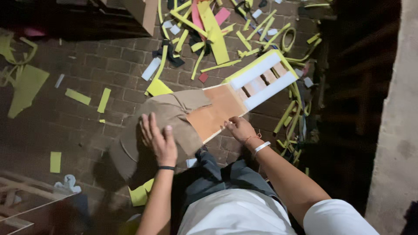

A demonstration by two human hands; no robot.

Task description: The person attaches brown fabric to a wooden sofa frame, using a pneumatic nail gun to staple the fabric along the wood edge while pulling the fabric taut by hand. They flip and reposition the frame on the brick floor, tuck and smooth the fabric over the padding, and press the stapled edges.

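Left hand (pixel 159 139) is flat, fingers spread, palm pressed down on the tan cloth (pixel 165 117) draped over the near end of the board (pixel 217 114). Right hand (pixel 239 128) sits at the board's near right corner, fingers curled onto the edge; whether it pinches cloth or just wood, I cannot tell. The board is orange-brown, angling away to the far right, and its far part is a frame (pixel 265 78) with two white strips, yellow edging and bare slats between. It all lies on the brick floor (pixel 96 65), just in front of the person's knees. The cloth spills off to the near left. Yellow foam scraps (pixel 213 30) litter the floor beyond the frame, with pink and white bits mixed in. A bigger yellow-green piece (pixel 26 87) lies far left.
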